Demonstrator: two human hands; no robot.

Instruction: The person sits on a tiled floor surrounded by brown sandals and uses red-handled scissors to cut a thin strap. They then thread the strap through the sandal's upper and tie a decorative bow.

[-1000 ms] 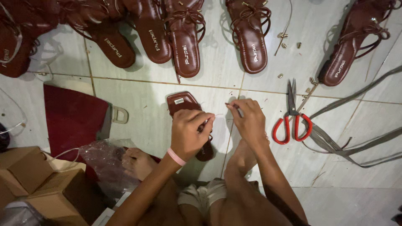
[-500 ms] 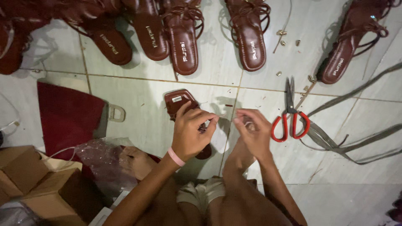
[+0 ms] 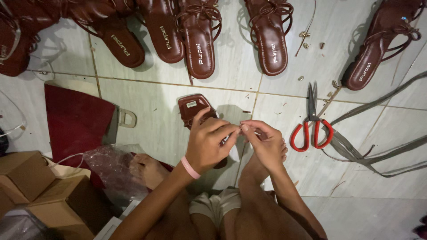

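A dark red-brown sandal [image 3: 192,106] lies on the pale tiled floor [image 3: 155,115] right beyond my hands; only its toe end shows. My left hand [image 3: 209,144], with a pink band at the wrist, covers the sandal's rear part with curled fingers. My right hand [image 3: 264,142] meets it fingertip to fingertip, pinching something small and thin that I cannot make out. Both hands hover above my bare foot and knee.
Red-handled scissors [image 3: 311,126] lie to the right beside grey straps [image 3: 378,151]. Several brown strappy sandals [image 3: 198,40] line the far side, another [image 3: 376,49] at right. Small metal bits [image 3: 307,44] dot the tiles. A red cloth [image 3: 75,124], plastic wrap [image 3: 109,166] and cardboard boxes [image 3: 40,191] sit at left.
My right hand has moved left to meet my left hand, so the fingertips now touch. The view has shifted slightly.
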